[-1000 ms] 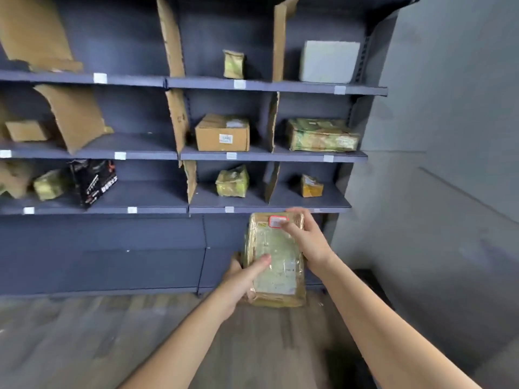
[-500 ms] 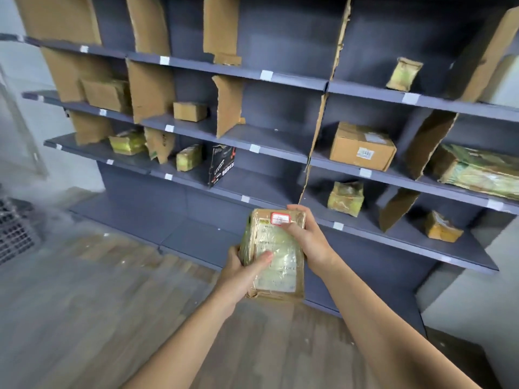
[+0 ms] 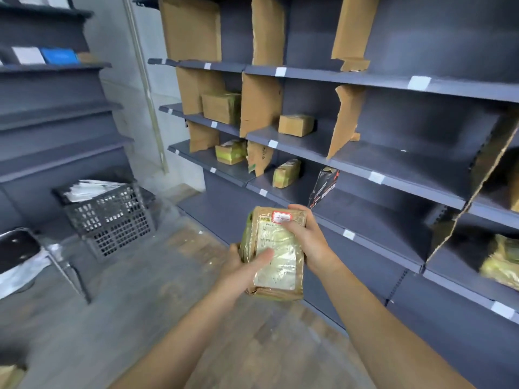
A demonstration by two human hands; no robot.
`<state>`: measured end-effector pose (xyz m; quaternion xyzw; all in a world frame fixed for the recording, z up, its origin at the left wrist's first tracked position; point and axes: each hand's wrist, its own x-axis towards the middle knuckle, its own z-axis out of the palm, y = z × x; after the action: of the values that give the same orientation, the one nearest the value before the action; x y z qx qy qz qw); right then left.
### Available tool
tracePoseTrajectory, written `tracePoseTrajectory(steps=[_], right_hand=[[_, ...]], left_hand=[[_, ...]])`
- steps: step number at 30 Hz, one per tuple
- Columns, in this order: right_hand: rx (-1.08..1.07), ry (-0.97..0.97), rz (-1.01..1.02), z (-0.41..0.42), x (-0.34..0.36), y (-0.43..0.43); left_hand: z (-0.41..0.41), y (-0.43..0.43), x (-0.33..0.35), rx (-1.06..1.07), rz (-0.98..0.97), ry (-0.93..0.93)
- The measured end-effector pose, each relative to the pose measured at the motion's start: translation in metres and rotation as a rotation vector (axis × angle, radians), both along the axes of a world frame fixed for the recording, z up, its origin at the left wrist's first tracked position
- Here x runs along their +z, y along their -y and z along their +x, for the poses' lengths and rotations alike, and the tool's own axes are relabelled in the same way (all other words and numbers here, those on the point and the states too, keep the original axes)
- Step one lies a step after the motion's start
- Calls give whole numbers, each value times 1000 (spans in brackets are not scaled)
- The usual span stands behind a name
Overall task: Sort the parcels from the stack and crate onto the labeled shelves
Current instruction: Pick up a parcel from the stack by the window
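Head view: your left hand (image 3: 238, 269) and right hand (image 3: 307, 238) both grip one taped parcel (image 3: 276, 252), red-edged sticker (image 3: 281, 217) at its top edge. Shelves (image 3: 393, 175) just beyond; crate (image 3: 112, 220) at left.

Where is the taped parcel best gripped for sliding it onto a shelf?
Probably the long edges near its lower end, from the person's side: the taped parcel is flat and oblong, its labelled end toward the shelves, so the left hand there leaves the leading end free.
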<state>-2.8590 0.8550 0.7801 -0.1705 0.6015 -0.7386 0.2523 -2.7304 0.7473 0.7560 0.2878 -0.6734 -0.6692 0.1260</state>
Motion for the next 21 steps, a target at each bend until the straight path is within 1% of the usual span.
tracePoseTrajectory(steps=[3,8,14,21], right_hand=[[49,8,8,-37,5,51],[111,8,48,-81,13,125],[173,-59,97,-104,11,219],[208,-130,121,-118,4,345]], left_hand=[[-30,40,10,49,-17,-11],[-61,93,23,78,33,-59],[-79,177,16,145,20,-92],[-94,307,-2,144,38,-87]])
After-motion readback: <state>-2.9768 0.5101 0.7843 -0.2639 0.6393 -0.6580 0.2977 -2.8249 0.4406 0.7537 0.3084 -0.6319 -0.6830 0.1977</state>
